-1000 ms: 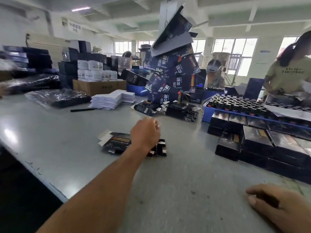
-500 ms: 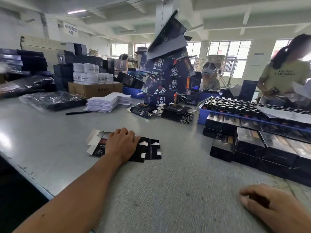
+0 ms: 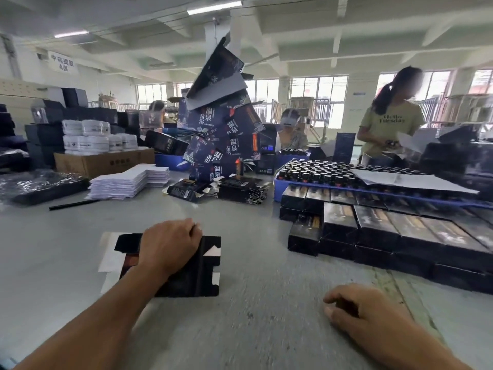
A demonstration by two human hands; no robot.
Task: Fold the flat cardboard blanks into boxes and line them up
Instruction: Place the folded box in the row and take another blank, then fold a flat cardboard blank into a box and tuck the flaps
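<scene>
Now that the left hand (image 3: 170,247) has dragged the flat blank (image 3: 186,265) nearer across the table (image 3: 266,329), fingers curled over its far edge, folding can start. The right hand (image 3: 368,311) rests loosely curled, holding nothing. Behind the folded boxes (image 3: 373,231), a blue tray (image 3: 278,186) holds dark-capped bottles (image 3: 320,172).

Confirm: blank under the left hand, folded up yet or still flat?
Still flat. The cardboard blank lies spread on the table, flaps out sideways, no walls raised; the left hand rests on top.
</scene>
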